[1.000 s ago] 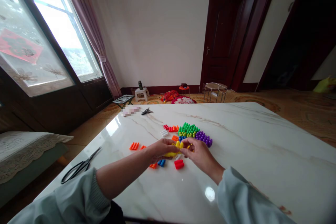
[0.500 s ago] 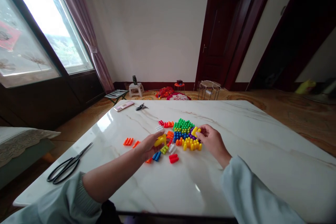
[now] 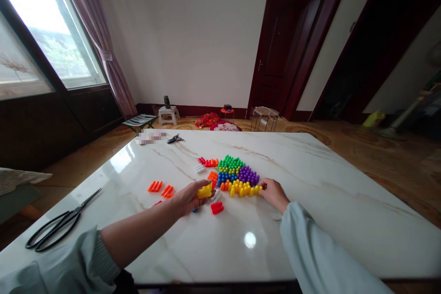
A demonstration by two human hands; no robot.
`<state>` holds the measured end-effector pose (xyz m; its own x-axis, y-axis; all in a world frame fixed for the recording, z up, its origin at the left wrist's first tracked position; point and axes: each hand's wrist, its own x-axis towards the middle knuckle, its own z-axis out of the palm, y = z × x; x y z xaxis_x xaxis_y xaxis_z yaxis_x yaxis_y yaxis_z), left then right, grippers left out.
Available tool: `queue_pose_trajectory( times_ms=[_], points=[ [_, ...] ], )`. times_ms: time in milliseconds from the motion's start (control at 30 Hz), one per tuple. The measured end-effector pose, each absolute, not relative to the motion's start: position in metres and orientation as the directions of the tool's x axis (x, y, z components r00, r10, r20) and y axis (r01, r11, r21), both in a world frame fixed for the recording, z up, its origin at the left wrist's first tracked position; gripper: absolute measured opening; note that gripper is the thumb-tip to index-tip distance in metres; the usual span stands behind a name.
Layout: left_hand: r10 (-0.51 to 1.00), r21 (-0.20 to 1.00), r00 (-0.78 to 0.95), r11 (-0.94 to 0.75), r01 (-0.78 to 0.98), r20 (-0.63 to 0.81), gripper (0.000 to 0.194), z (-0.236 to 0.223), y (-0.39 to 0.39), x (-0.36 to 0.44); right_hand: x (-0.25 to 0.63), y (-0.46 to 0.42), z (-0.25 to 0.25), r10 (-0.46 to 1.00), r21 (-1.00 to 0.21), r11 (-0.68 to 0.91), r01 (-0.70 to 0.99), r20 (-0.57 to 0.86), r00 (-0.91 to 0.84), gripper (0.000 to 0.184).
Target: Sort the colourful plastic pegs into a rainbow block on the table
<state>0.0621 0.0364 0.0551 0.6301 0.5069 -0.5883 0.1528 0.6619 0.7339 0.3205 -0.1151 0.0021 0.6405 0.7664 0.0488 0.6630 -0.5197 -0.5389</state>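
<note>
White, glossy marble-veined surface (image 3: 310, 239). Left hand (image 3: 190, 198): grip clamped on joined yellow plastic pieces (image 3: 204, 191), held low over the surface, forearm slanting in from lower left. Right hand (image 3: 274, 195): forearm in from lower right, fingers bent inward, fingertips at the right end of an upright yellow plastic peg cluster (image 3: 241, 188); can't tell if grip is pinched on it. Behind that cluster: round-topped blue pegs (image 3: 225, 178), purple pegs (image 3: 248, 175), green pegs (image 3: 231, 164). Black-handled metal scissors (image 3: 67, 223) far left, well apart.
</note>
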Motion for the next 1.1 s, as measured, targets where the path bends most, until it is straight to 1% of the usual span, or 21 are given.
queue_pose_trajectory(
  times_ms=[67, 200, 333, 433, 533, 600, 700, 767, 800, 867, 933, 1000, 1100],
  points=[
    [0.517, 0.762, 0.651, 0.631, 0.150, -0.556, 0.021, 0.054, 0.036, 0.060, 0.318, -0.112, 0.001, 0.774, -0.551, -0.500, 0.668, 0.061, 0.630, 0.018],
    [0.520, 0.787, 0.669, 0.596, 0.162, -0.532, 0.031, 0.051, 0.034, 0.059, 0.313, -0.105, -0.001, 0.776, -0.578, -0.476, 0.663, 0.080, 0.626, 0.019],
    [0.520, 0.801, 0.682, 0.575, 0.166, -0.514, 0.029, 0.049, 0.033, 0.061, 0.313, -0.103, 0.000, 0.754, -0.591, -0.487, 0.643, 0.087, 0.651, 0.021],
    [0.521, 0.806, 0.683, 0.565, 0.173, -0.512, 0.024, 0.049, 0.032, 0.063, 0.316, -0.106, 0.007, 0.720, -0.563, -0.526, 0.638, 0.105, 0.686, 0.020],
    [0.527, 0.821, 0.687, 0.541, 0.183, -0.501, 0.027, 0.049, 0.031, 0.064, 0.313, -0.107, 0.019, 0.677, -0.520, -0.542, 0.661, 0.196, 0.709, 0.014],
    [0.525, 0.838, 0.705, 0.512, 0.186, -0.477, 0.034, 0.050, 0.030, 0.064, 0.303, -0.104, 0.027, 0.690, -0.562, -0.467, 0.683, 0.251, 0.679, 0.010],
    [0.491, 0.880, 0.762, 0.424, 0.216, -0.423, 0.047, 0.053, 0.027, 0.063, 0.278, -0.096, 0.037, 0.794, -0.713, -0.235, 0.661, 0.251, 0.553, 0.011],
    [0.465, 0.904, 0.793, 0.351, 0.243, -0.394, 0.052, 0.055, 0.025, 0.062, 0.258, -0.092, 0.043, 0.870, -0.785, -0.083, 0.614, 0.243, 0.429, 0.017],
    [0.459, 0.910, 0.799, 0.326, 0.256, -0.389, 0.053, 0.056, 0.023, 0.062, 0.248, -0.090, 0.046, 0.902, -0.806, -0.018, 0.592, 0.242, 0.358, 0.024],
    [0.457, 0.914, 0.800, 0.300, 0.273, -0.389, 0.057, 0.056, 0.021, 0.062, 0.230, -0.089, 0.052, 0.947, -0.826, 0.091, 0.556, 0.244, 0.208, 0.037],
    [0.454, 0.913, 0.800, 0.294, 0.282, -0.393, 0.060, 0.055, 0.019, 0.062, 0.217, -0.089, 0.058, 0.961, -0.819, 0.169, 0.548, 0.260, 0.094, 0.041],
    [0.441, 0.912, 0.804, 0.282, 0.298, -0.399, 0.063, 0.053, 0.018, 0.062, 0.210, -0.090, 0.063, 0.958, -0.794, 0.207, 0.571, 0.283, 0.047, 0.032],
    [0.420, 0.909, 0.809, 0.257, 0.329, -0.411, 0.065, 0.052, 0.016, 0.061, 0.208, -0.090, 0.066, 0.953, -0.761, 0.209, 0.614, 0.299, 0.046, 0.020]
  ],
)
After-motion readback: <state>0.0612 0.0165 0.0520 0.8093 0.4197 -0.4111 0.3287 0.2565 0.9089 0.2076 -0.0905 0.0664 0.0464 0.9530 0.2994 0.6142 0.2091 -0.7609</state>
